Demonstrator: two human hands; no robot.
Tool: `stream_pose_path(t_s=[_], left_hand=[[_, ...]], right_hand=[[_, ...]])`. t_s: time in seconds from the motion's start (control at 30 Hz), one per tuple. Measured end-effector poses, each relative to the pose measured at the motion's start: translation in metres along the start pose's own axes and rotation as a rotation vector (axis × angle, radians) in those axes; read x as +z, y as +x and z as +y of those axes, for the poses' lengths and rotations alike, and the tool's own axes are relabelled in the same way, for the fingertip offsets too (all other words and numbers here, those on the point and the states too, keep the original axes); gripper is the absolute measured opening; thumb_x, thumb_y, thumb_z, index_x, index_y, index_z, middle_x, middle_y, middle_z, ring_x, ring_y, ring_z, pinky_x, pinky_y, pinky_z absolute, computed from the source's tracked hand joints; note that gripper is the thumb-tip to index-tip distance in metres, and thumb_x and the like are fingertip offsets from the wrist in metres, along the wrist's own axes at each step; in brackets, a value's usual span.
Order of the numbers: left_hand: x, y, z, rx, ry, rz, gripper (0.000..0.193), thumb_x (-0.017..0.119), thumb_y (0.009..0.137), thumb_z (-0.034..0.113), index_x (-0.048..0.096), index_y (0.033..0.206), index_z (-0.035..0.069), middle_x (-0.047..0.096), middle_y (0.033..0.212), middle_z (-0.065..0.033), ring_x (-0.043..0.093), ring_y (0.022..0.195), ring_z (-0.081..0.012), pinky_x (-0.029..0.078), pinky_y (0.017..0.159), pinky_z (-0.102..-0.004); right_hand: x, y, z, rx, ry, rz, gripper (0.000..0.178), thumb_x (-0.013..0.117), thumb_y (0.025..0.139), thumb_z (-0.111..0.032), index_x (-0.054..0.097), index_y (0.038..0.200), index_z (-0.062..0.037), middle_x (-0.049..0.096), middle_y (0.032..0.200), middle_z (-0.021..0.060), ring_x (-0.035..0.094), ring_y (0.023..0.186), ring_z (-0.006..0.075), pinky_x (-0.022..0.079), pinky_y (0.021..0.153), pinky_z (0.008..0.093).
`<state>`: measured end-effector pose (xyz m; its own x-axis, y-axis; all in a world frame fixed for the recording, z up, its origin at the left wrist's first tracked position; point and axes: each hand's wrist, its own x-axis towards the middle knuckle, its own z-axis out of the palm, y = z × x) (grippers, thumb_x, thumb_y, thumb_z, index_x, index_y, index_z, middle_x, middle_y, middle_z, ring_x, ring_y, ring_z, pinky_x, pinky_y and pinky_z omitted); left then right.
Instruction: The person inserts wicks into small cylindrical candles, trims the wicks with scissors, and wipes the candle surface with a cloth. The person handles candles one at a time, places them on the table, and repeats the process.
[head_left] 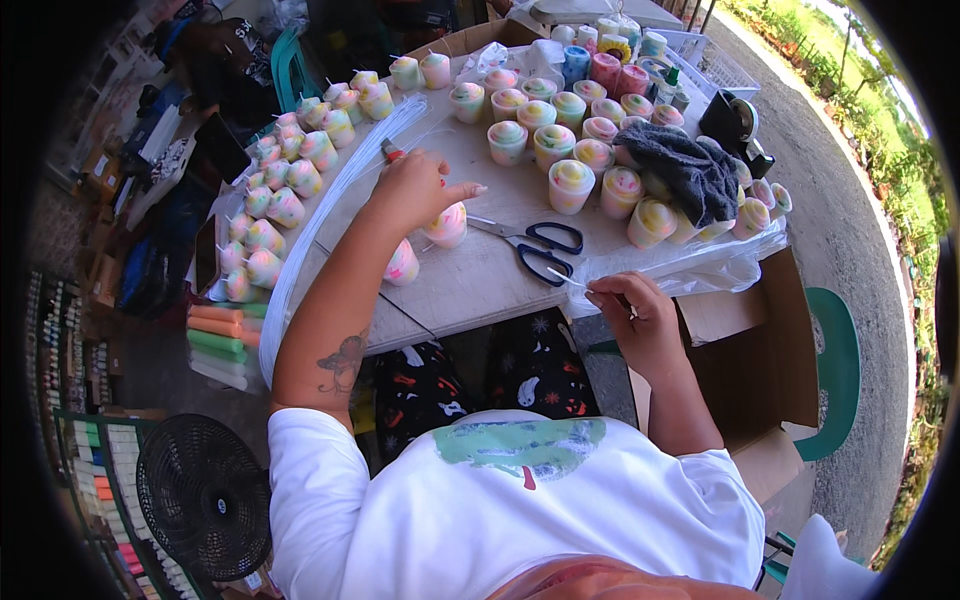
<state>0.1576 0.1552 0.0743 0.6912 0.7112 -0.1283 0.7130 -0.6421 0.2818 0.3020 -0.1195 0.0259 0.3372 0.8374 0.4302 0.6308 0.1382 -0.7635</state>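
Observation:
My left hand (418, 182) is above the table, palm down, with its thumb stretched out to the right. Its fingers curl round a small red-and-grey tool (391, 150), whose kind I cannot make out; only one end sticks out. Two pastel swirled cup candles (447, 228) lie tilted by the left wrist. At the table's near edge, my right hand (634, 308) pinches a short white wick (562, 276) between thumb and fingertips. Scissors with dark blue handles (545, 252) lie open between my hands, just beyond the wick. A long bundle of white wicks (330, 200) runs under my left forearm.
Many swirled candles (553, 145) stand at the back right, with a dark grey cloth (685, 165) over some. More line the left (300, 180). Clear plastic bags (700, 270) and an open cardboard box (760, 350) are at the right. A black fan (205, 497) stands lower left.

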Motion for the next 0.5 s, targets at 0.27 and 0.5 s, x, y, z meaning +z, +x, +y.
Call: stream_pose_path(t_s=[0.27, 0.5], left_hand=[[0.051, 0.129, 0.017, 0.121, -0.073, 0.162, 0.071, 0.079, 0.068, 0.043, 0.055, 0.121, 0.001, 0.061, 0.118, -0.0206, 0.06, 0.106, -0.0312, 0.047, 0.091, -0.0382], [0.051, 0.137, 0.02, 0.101, 0.03, 0.124, 0.079, 0.083, 0.061, 0.031, 0.047, 0.127, 0.005, 0.054, 0.125, -0.0194, 0.053, 0.116, -0.0328, 0.043, 0.098, -0.0386]], right_hand=[[0.001, 0.004, 0.011, 0.026, 0.113, -0.032, 0.015, 0.063, 0.082, 0.006, 0.063, 0.095, -0.0008, 0.063, 0.09, 0.0114, 0.064, 0.075, 0.0202, 0.051, 0.064, 0.0291], [-0.022, 0.005, 0.019, -0.022, -0.019, 0.088, 0.017, 0.065, 0.08, 0.008, 0.063, 0.094, -0.0017, 0.063, 0.088, 0.0105, 0.065, 0.075, 0.0208, 0.052, 0.065, 0.0284]])
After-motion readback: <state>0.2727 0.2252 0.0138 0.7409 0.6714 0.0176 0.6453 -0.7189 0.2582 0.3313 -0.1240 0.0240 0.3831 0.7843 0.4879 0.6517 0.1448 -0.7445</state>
